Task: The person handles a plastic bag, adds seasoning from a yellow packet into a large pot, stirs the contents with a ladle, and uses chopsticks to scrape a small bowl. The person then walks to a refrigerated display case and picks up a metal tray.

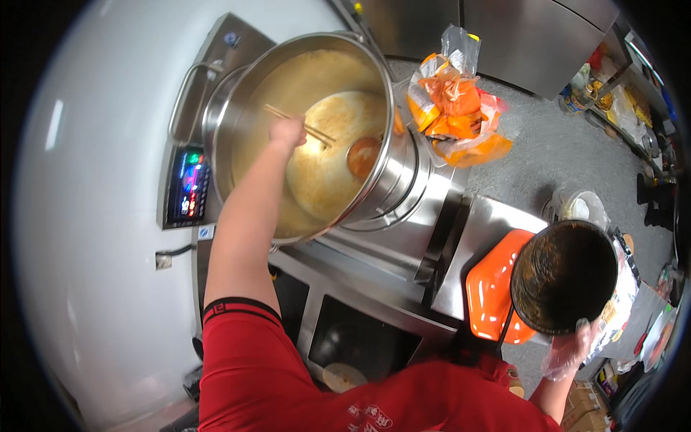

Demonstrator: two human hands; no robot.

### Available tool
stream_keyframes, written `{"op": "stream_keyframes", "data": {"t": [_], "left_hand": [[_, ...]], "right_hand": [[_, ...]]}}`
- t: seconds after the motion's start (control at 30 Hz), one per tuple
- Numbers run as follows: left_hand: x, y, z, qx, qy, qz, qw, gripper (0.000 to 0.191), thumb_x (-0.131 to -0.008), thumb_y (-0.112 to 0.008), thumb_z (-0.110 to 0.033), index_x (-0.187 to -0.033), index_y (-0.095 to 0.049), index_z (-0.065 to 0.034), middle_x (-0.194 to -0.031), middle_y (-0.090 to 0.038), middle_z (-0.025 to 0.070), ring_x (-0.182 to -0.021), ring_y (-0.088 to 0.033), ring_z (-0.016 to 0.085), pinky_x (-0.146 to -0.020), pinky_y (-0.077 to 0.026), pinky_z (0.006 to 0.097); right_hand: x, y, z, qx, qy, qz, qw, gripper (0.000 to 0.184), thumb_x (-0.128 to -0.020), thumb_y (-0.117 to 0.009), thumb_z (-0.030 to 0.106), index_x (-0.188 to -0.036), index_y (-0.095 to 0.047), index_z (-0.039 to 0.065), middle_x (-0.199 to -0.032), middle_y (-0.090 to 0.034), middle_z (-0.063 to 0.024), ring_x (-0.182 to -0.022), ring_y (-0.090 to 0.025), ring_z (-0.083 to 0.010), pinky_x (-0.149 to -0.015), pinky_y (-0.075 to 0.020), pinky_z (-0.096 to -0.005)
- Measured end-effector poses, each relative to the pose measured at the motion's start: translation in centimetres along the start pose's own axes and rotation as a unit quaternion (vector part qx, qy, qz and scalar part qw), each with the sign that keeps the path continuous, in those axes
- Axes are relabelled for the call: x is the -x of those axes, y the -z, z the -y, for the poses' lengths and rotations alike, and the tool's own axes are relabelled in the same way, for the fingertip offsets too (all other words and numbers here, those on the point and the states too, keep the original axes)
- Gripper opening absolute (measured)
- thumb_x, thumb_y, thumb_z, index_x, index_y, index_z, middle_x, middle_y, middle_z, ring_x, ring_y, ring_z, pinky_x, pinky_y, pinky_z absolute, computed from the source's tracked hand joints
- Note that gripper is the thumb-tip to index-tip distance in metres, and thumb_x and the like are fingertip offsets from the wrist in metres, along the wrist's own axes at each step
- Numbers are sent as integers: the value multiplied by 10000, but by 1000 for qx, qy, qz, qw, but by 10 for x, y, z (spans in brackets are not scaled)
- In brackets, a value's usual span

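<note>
My left hand (pixel 288 131) is closed around a pair of chopsticks (pixel 322 138), over the inside of a large stainless steel stockpot (pixel 387 178). Cloudy yellow-brown liquid or residue coats the inside, with a paler round area below the chopstick tips. A round orange-brown patch (pixel 363 157) shows near the right inner wall; I cannot tell what it is. At the right, my right hand (pixel 571 345), in a clear plastic glove, grips the rim of a dark round container (pixel 567 275). The container is tilted, its inside smeared with brown sauce.
A lit control panel (pixel 187 186) and bent metal pipe (pixel 178 102) adjoin the wall by the pot. Torn orange plastic packaging (pixel 459 108) lies right of the pot. An orange tray-like object (pixel 496 286) lies under the dark container. Stocked shelves (pixel 621 108) line the far right.
</note>
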State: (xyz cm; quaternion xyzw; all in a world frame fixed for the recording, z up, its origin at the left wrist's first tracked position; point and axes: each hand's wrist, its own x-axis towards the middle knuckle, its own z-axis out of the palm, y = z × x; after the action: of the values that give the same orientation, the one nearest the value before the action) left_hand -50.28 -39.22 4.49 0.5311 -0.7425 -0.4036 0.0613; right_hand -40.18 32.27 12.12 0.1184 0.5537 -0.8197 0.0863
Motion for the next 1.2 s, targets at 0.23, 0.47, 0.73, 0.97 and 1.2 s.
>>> {"op": "stream_keyframes", "data": {"t": [0.23, 0.47, 0.73, 0.97, 1.2], "left_hand": [[-49, -37, 35, -134, -70, 0, 989, 233, -978, -675, -238, -993, -723, -11, -805, -689, 95, -695, -678, 192, -598, -607, 341], [-34, -29, 52, -156, -47, 133, 978, 194, -969, -671, -217, -1011, -688, -29, -863, -683, 83, -743, -661, 175, -616, -611, 343], [-10, 27, 10, -52, -42, 77, 995, 154, -981, -673, -168, -1065, -670, -39, -939, -695, 70, -772, -686, 153, -643, -624, 320], [23, 27, 16, -59, -32, 78, 995, 129, -949, -686, -162, -996, -689, -42, -894, -691, 69, -741, -681, 152, -604, -617, 316], [-14, -26, 40, -164, -139, 54, 975, 189, -940, -688, -188, -946, -702, 1, -814, -689, 100, -696, -680, 187, -601, -610, 326]], "right_hand": [[-17, -9, -14, 71, -47, -98, 991, 900, -839, -780, 398, -1572, -381, 62, -1516, -507, -129, -1364, -534, -290, -1142, -439, -427], [-25, -13, -19, 49, -44, -95, 993, 870, -847, -787, 374, -1555, -401, 46, -1470, -546, -126, -1305, -579, -274, -1068, -495, -385], [-21, 6, -14, 9, -17, -61, 998, 730, -925, -691, 291, -1552, -406, 51, -1476, -552, -133, -1324, -573, -256, -1085, -485, -390], [-17, 12, -34, -28, -19, 8, 999, 765, -929, -682, 282, -1590, -351, 84, -1529, -512, -121, -1375, -536, -274, -1140, -442, -430], [-17, 30, -26, 32, 2, -56, 998, 867, -878, -726, 354, -1590, -345, 38, -1548, -469, -153, -1399, -496, -315, -1177, -390, -445]]}}
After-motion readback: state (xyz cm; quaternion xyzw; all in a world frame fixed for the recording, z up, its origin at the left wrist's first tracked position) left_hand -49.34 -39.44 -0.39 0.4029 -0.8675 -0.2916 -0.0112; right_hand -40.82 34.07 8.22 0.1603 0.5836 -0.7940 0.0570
